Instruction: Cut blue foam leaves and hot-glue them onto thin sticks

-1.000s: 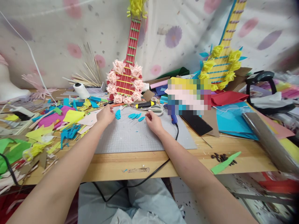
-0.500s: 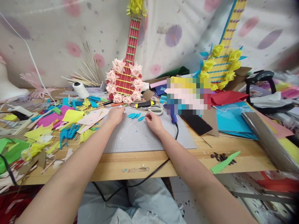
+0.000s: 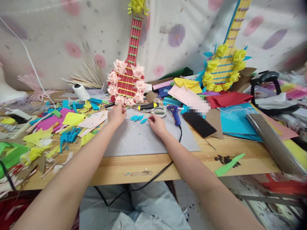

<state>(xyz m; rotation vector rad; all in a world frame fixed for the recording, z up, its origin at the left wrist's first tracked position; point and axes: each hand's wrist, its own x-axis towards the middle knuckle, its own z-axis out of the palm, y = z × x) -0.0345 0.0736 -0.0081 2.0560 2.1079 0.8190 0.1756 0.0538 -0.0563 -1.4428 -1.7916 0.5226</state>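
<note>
My left hand [image 3: 116,115] is over the left part of the grey cutting mat [image 3: 134,145], just in front of the red paper guitar [image 3: 126,81] edged with pink paper roses. Its fingers are curled into a pinch; anything between them is too small to make out. My right hand [image 3: 157,125] rests on the mat, thumb and fingers pressed together beside a single blue paper leaf [image 3: 144,121]. Whether it grips that leaf is unclear. Several blue leaves [image 3: 136,118] with thin stems lie between my hands. Scissors [image 3: 159,111] and a yellow-black cutter knife [image 3: 148,106] lie behind them.
A blue glue gun [image 3: 176,116] lies on the mat's right side, its cord crossing the table's front edge. Beside it is a black phone [image 3: 199,124]. Paper scraps [image 3: 69,137] crowd the left. A yellow paper guitar [image 3: 224,70] and black beads [image 3: 227,159] are rightward.
My left hand has lifted slightly, and its fingers have curled inward. My right hand stays beside the blue leaf. The whole view has shifted a little.
</note>
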